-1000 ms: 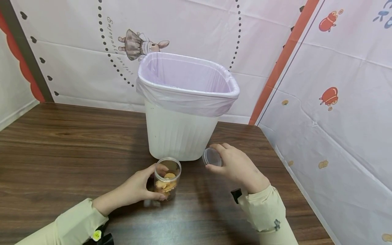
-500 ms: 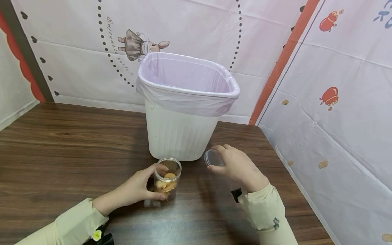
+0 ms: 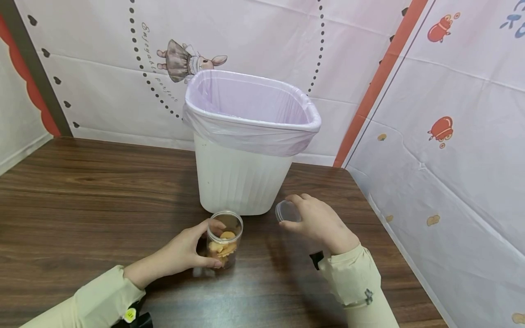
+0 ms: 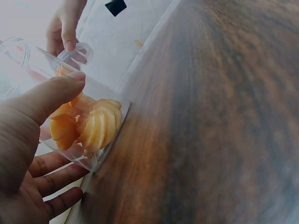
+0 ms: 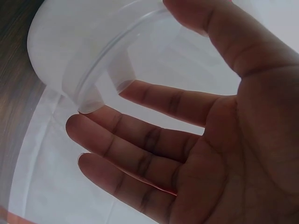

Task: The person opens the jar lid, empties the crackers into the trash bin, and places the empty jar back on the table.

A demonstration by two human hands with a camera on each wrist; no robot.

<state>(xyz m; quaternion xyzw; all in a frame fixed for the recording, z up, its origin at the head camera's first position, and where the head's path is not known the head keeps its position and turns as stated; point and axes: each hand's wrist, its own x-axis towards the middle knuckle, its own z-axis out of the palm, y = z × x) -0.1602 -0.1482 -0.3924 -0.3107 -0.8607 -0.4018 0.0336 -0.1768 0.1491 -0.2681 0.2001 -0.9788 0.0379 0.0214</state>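
A clear plastic jar (image 3: 224,228) stands upright on the table with its mouth uncovered. Ridged golden cookies (image 4: 100,123) lie in its lower part. My left hand (image 3: 190,248) grips the jar from the left side, thumb in front and fingers behind. To the right, above the table, my right hand (image 3: 321,223) pinches a clear round lid (image 3: 288,211) by its edge between thumb and fingertips. In the right wrist view the lid (image 5: 121,51) is tilted, and the lower fingers stay off it. The lid is apart from the jar.
Behind the jar stands a white trash bin (image 3: 242,177) lined with a thin purple bag (image 3: 254,136). The brown wood-grain table (image 3: 94,200) runs to a printed cloth (image 3: 262,41) at the back and another on the right.
My right hand has drifted slightly to the right with the lid. The left hand and the jar have stayed in place.
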